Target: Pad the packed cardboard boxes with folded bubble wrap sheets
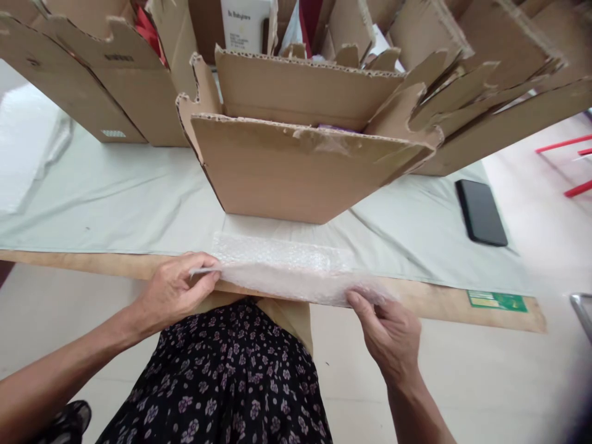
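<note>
A clear strip of bubble wrap (277, 280) stretches between my two hands at the table's near edge. My left hand (182, 287) pinches its left end between thumb and fingers. At the other end, my right hand (388, 327) grips the strip with the thumb on top and the fingers partly hidden. Part of the wrap lies flat on the pale cloth (139, 203) just beyond my hands. Right behind it stands an open cardboard box (287, 172), its top flaps up; a bit of something purple shows inside.
More open cardboard boxes (134, 98) stand in a row at the back, one holding a white carton (245, 28). A black phone (481, 213) lies at the right. White wrapping material (23, 142) lies at the far left. A green card (497, 301) is on the wooden edge (439, 299).
</note>
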{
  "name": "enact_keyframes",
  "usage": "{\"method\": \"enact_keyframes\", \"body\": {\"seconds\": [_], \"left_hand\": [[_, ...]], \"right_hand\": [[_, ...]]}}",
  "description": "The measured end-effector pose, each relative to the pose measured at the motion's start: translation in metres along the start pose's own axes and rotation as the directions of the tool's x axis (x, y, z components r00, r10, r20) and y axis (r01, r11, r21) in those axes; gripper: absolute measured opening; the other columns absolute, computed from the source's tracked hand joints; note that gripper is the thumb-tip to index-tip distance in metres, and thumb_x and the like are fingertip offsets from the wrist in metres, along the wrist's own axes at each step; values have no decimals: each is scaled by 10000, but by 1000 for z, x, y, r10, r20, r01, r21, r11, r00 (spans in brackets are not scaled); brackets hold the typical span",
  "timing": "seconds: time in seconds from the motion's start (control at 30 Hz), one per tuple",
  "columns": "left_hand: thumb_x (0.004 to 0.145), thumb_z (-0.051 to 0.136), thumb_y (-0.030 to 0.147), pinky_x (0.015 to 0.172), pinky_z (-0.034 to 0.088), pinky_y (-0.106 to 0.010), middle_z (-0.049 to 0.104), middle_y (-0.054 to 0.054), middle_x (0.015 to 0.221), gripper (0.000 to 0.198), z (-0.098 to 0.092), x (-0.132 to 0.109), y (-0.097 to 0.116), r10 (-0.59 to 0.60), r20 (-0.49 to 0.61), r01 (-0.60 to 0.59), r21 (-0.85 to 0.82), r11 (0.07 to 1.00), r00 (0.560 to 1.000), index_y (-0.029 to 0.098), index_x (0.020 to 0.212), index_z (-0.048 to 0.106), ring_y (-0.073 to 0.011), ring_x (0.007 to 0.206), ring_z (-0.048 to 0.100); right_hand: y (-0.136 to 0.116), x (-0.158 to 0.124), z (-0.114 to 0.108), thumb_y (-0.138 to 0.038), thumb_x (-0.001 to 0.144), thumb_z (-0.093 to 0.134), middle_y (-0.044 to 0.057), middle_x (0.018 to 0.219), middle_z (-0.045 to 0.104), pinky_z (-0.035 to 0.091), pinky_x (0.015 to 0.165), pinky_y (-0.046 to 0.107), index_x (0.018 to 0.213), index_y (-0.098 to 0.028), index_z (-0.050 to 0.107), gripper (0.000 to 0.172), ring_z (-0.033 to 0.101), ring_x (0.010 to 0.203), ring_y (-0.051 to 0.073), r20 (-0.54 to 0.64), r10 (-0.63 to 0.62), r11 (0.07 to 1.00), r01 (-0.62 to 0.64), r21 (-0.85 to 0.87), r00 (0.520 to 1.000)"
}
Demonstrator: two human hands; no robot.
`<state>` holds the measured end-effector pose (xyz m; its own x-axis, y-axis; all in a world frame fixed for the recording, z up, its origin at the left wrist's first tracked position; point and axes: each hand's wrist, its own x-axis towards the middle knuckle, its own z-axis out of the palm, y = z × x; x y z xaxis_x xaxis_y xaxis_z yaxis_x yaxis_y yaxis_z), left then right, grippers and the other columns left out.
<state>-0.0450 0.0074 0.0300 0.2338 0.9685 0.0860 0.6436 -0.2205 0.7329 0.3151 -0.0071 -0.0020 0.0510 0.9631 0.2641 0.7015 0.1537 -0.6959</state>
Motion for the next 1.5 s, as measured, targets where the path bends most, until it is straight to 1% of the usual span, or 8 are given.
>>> {"method": "enact_keyframes", "body": {"seconds": [0.13,0.37,0.7,0.87,1.03,1.23,1.4,1.5], "left_hand": [[907,569,331,530,471,-273,661,19,632,230,-3,14,8,-170,-25,172,131,976,985,228,715,643,-157,553,604],[890,599,354,572,431,-328,603,-4,606,247,1,10,-12,-52,50,29,384,923,997,255,673,534,-210,605,585],[913,640,396,615,486,-335,680,-38,787,196,8,18,-16,-109,-40,115,454,884,993,238,799,618,-231,716,650],[948,571,316,813,544,-381,704,-67,913,191,11,14,-4,-25,-133,61,277,959,991,233,777,577,-247,907,699],[919,668,382,724,547,-312,700,3,792,178,5,4,12,-336,-74,311,-238,920,939,229,998,626,-194,762,698],[1007,627,420,686,473,-258,653,51,755,779,5,-5,17,-410,27,360,-534,765,912,291,1672,243,-137,695,590],[1043,586,435,600,398,-222,501,69,647,560,9,-14,-8,-317,-31,261,-497,828,948,305,1577,477,-109,608,464],[1020,628,395,622,481,-224,647,12,745,318,-4,-13,-13,-223,-41,179,-467,866,974,294,1307,721,-128,676,590]], "right_hand": [[3,11,13,-508,956,687,44,882,818,617,713,357,931,-236,780,288,774,797,243,-75,9,997,-15,-72,997],[15,18,27,-457,999,655,66,860,750,469,762,379,1076,-200,713,274,661,789,233,-19,-264,877,232,-420,964],[9,42,33,-436,948,651,120,1243,732,464,853,451,897,-221,684,224,643,1021,305,75,-125,913,144,-382,989],[-1,25,21,-397,943,693,52,928,762,529,697,334,840,-231,630,206,704,817,214,26,80,995,-81,58,996],[3,8,-2,-439,885,803,-27,670,639,485,512,233,1022,-250,677,265,578,552,125,205,327,799,-386,461,922],[-11,0,-10,-498,858,822,35,890,747,644,707,362,1648,-335,337,941,693,685,198,413,333,662,-522,538,848],[2,-18,-2,-500,916,762,-52,550,546,539,510,249,1376,-273,691,518,543,494,139,356,318,805,-449,388,879],[14,-13,-5,-478,917,755,26,669,696,592,581,251,952,-264,823,228,682,619,177,302,135,894,-248,373,944]]}}
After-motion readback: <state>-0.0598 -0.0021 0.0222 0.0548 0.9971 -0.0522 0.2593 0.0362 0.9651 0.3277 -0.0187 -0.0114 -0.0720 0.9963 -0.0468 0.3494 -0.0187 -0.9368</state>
